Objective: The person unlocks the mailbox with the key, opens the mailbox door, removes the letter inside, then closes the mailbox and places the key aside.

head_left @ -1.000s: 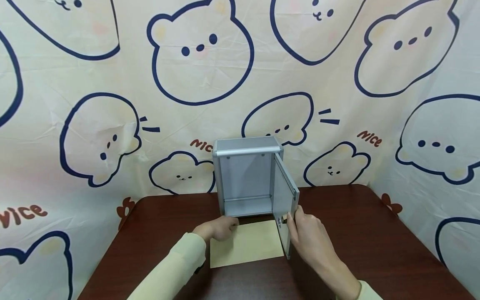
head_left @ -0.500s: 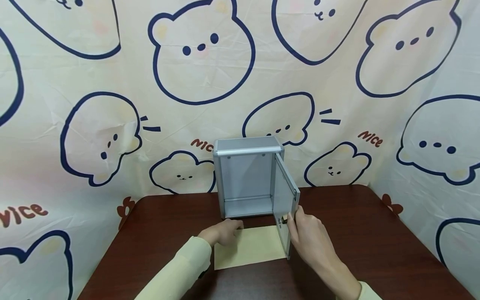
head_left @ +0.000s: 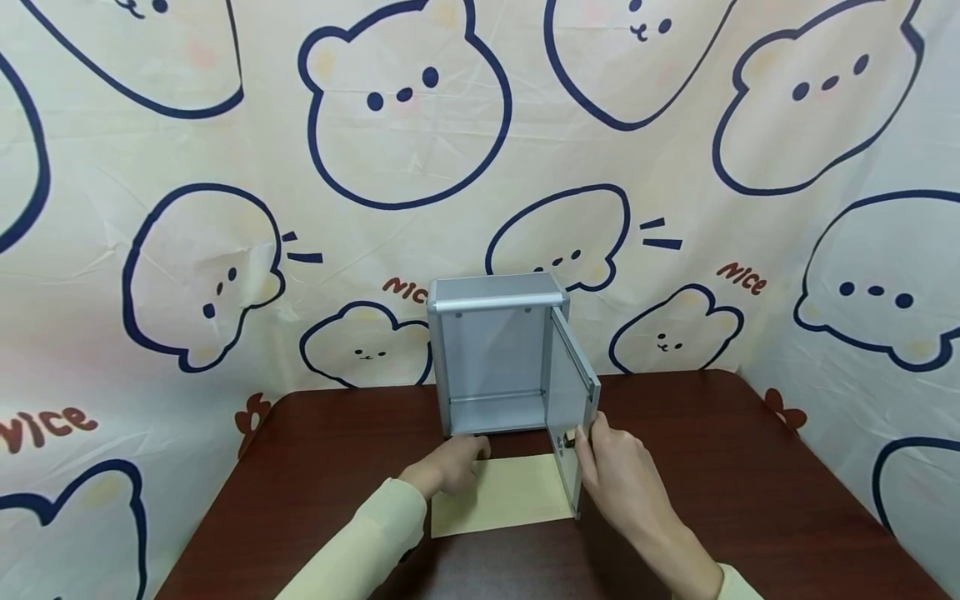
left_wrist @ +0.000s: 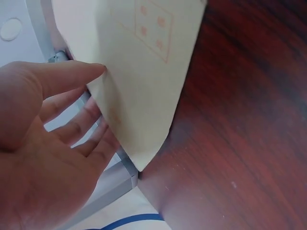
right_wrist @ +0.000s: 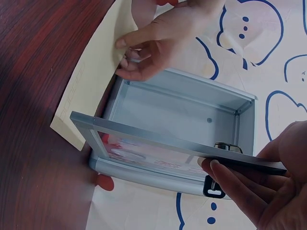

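A grey metal box (head_left: 491, 358) stands upright with its hinged door (head_left: 567, 387) swung out toward me on the right. My right hand (head_left: 626, 475) grips the door's free edge near the lock (right_wrist: 228, 147); a black-headed key (right_wrist: 213, 187) shows beside its fingers. In front of the box, a pale yellow envelope (head_left: 513, 496) lies close over the table, its right end by the door's lower edge. My left hand (head_left: 450, 465) pinches the envelope's far edge between thumb and fingers. Orange printed squares (left_wrist: 152, 28) mark the envelope in the left wrist view.
The dark red-brown wooden table (head_left: 750, 500) extends to both sides of the box. Behind it hangs a cream cloth (head_left: 405, 158) with blue bear outlines, close to the box's back. The open door stands upright at the envelope's right.
My left hand has shifted slightly right, carrying the envelope with it toward the door. My right hand and the door hold the same position.
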Available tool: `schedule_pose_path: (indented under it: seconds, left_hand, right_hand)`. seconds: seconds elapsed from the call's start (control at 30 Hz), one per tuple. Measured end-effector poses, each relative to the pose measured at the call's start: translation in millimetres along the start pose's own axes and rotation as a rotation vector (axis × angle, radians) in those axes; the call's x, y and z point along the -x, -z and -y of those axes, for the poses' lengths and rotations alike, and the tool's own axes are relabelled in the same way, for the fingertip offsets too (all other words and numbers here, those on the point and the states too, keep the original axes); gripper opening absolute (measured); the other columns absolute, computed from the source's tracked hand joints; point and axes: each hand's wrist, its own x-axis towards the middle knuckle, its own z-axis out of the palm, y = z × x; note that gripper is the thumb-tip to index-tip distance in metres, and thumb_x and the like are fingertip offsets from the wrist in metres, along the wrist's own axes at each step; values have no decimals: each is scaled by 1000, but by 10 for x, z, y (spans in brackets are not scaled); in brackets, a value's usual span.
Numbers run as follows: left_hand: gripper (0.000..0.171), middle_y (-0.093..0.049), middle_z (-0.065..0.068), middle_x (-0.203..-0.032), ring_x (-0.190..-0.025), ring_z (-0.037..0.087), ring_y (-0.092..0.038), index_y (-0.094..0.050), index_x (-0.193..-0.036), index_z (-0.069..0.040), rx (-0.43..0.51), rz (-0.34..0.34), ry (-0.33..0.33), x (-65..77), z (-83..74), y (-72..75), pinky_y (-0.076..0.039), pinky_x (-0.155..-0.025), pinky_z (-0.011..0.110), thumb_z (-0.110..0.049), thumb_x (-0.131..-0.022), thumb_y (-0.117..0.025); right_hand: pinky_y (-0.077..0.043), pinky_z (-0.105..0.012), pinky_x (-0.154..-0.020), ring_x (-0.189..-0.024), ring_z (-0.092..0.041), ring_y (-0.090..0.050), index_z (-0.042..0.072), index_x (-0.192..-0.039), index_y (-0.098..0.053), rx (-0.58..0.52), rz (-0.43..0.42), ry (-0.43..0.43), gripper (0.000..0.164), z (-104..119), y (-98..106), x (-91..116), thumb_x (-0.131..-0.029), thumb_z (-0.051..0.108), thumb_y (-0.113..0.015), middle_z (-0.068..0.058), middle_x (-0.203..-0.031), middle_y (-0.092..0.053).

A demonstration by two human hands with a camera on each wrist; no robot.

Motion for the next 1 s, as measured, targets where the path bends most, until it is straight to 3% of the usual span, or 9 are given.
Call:
schedule_pose_path:
  seconds: [0.2, 0.57, 0.87, 1.0]
  left_hand:
    - [33, -60, 4, -100, -92, 21, -57, -70, -106, -10, -12, -74, -4, 4, -29, 16, -51, -77, 32, 14, -85, -63]
    - [25, -67, 10, -108, -90, 17, -56, -72, -102, -2, 131, -24, -1, -5, 17, 1, -53, -79, 34, 13, -90, -55]
    - [27, -65, 8, -102, -80, 16, -50, -71, -103, -2, 136, -9, -24, -8, 32, 12, -47, -70, 30, 15, -87, -57]
    - [24, -65, 6, -98, -81, 15, -52, -70, -102, -2, 131, -22, -82, 5, 64, 21, -48, -69, 29, 13, -87, -60]
  right_hand:
    - [-31, -24, -40, -46, -7, -35, 5, -86, -56, 4, 1, 1, 20, -9, -8, -2, -104, 15, -58, 6, -56, -37]
    - [-30, -24, -40, -46, -7, -35, 5, -87, -56, 6, 2, -2, 19, -8, -3, -4, -104, 15, -58, 6, -57, -37]
    - [-30, -24, -40, -45, -6, -35, 6, -86, -55, 6, -1, 3, 20, -18, -1, -9, -104, 14, -58, 6, -56, -37]
    - [-31, -24, -40, -46, -7, -35, 6, -86, -56, 5, -1, 1, 20, -7, -3, -7, -104, 14, -58, 6, -56, -37]
